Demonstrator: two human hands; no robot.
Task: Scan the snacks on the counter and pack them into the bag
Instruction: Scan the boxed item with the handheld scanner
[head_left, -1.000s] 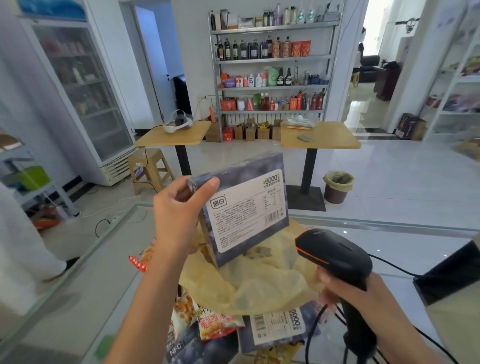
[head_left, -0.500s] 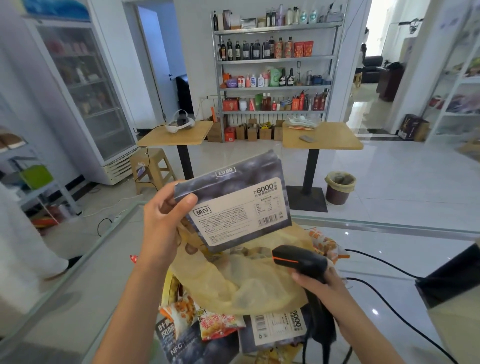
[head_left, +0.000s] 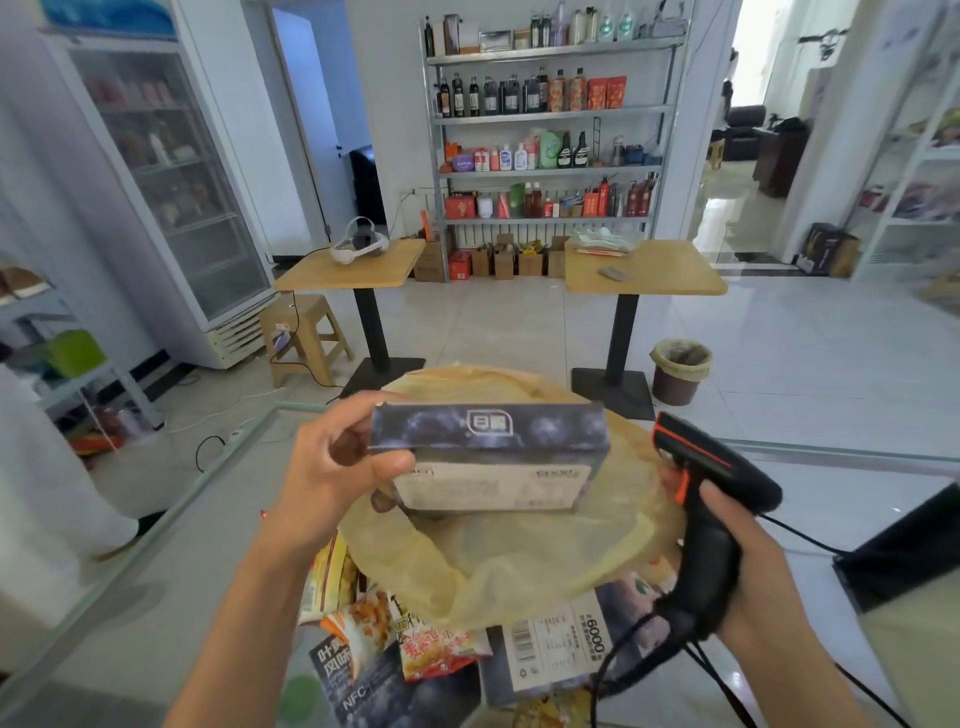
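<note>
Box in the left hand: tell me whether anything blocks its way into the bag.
Nothing visible does. The left hand holds the box right over the bag's open mouth; the scanner, gripped by the right hand, sits off to the right of the opening.

The dark box (head_left: 488, 434) in the left hand's (head_left: 337, 467) grip carries a framed 2-character logo on its upper edge. The print on its pale label is too blurred to read. A second box (head_left: 561, 644), flat on the worktop (head_left: 171, 582) beside the scanner (head_left: 722, 467), shows "6000" in large digits next to a barcode. The dark packet (head_left: 363, 686) at the near edge reads "NFC", with white Chinese characters above it, possibly 叶黄 and 风味. A snack packet (head_left: 436, 649) bears red Chinese characters.
</note>
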